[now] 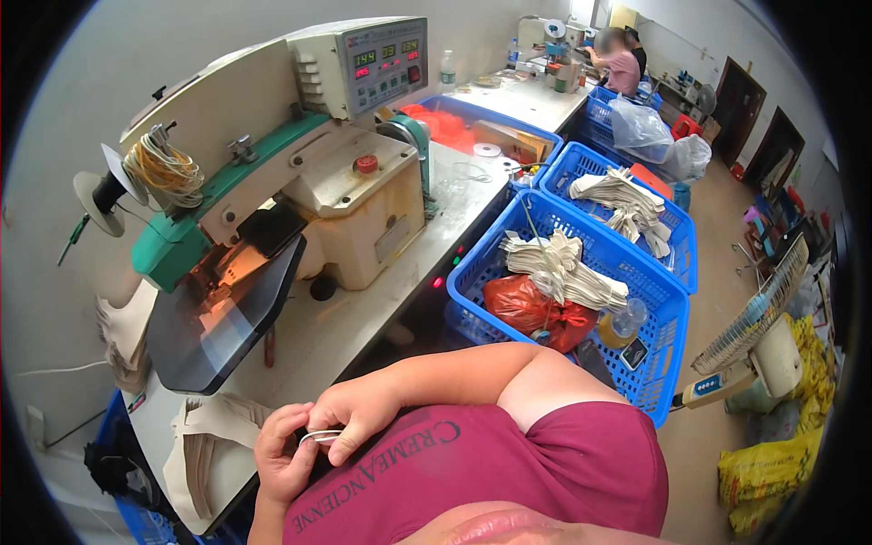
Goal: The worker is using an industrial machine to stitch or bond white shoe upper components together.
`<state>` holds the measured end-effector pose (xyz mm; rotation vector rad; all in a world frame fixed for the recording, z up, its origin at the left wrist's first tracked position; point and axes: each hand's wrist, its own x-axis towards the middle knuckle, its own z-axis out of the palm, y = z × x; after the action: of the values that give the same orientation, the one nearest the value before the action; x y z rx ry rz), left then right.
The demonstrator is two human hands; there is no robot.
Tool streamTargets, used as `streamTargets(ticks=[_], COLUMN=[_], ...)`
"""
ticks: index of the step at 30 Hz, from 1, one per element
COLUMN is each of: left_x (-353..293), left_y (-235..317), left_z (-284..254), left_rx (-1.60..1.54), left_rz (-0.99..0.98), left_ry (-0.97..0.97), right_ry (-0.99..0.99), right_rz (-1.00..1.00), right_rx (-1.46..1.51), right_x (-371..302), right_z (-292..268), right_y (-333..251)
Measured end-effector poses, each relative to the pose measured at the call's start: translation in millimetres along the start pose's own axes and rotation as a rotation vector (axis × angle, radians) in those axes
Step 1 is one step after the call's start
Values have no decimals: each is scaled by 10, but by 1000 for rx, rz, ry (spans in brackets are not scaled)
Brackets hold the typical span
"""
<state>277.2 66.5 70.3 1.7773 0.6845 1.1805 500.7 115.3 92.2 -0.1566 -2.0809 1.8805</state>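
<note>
Close to my chest, my left hand [285, 454] and my right hand [356, 411] meet with their fingertips pinched together. Between them is a thin white band [320, 435] bent into a narrow loop; its exact kind is too small to tell. Beside my left hand, a stack of cream fabric pieces [195, 454] lies on the front of the table [304, 350]. Beyond it stands a green and cream industrial sewing machine [354, 204], its dark work plate [222, 318] lit orange near the needle area.
To the right, a blue basket [668, 331] holds bundled cream fabric pieces [563, 268], a red bag [522, 307] and a phone [633, 353]. Another blue basket [686, 245] adjoins it. A fan [758, 309] stands at far right. A person [622, 73] sits at the back.
</note>
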Motion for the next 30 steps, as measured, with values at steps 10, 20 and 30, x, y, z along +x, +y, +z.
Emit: streamTargets(ticks=[10,20,30], left_x=[-20,-154,-57], left_y=[-67,-178,-150], left_z=[-32,-100,51], left_rx=[1,-74,-469], left_rz=[44,-103,100], left_ry=[50,10,172], right_ry=[131,282,514], right_rz=[41,54,-243], right_rx=[233,-95,668], right_x=[32,38,-58], right_z=[28,-13,-75], right_y=[67,60,166])
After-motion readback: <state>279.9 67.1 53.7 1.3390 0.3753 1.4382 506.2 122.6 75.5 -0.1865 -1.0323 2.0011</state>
